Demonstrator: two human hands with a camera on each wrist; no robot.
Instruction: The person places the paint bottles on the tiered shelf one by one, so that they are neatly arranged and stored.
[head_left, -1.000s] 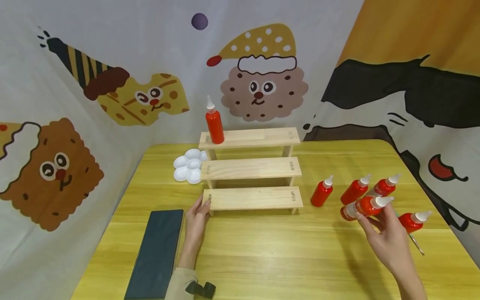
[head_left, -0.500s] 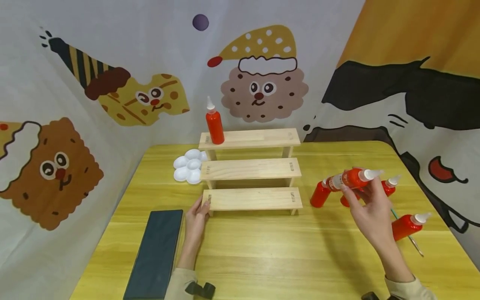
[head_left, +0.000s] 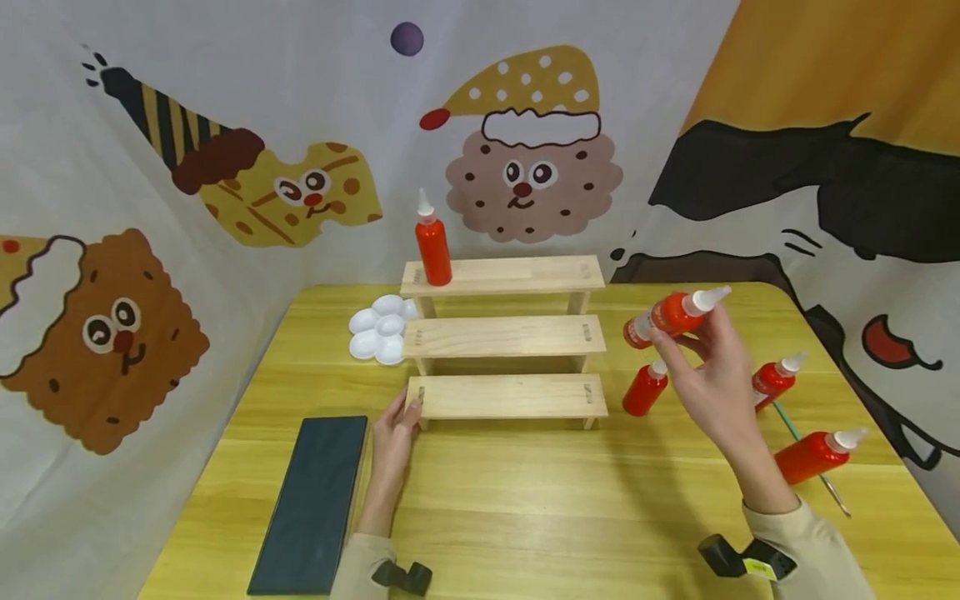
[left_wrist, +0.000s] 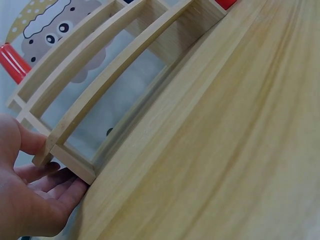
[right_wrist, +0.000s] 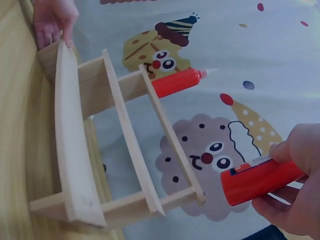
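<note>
My right hand (head_left: 712, 387) grips a red squeeze bottle (head_left: 670, 318) with a white nozzle cap, tilted in the air to the right of the three-tier wooden shelf (head_left: 506, 397). In the right wrist view, the base of this held bottle (right_wrist: 250, 185) points toward the shelf. My left hand (head_left: 393, 437) pinches the left end of the lowest tier. The left wrist view shows the left thumb (left_wrist: 32, 141) on the tier's edge and the other fingers against its side support. Another red bottle (head_left: 433, 252) stands upright on the top tier's left end.
Several red bottles remain on the table at right: one (head_left: 645, 389) beside the shelf, one (head_left: 774, 379) farther right, one (head_left: 813, 457) nearer. A thin paintbrush (head_left: 831, 492) lies beside them. At left are a white palette (head_left: 378, 329) and a dark flat board (head_left: 311, 504).
My right hand has lifted the red bottle and carried it up and left, from among the other bottles toward the shelf. The left hand stays on the lowest tier.
</note>
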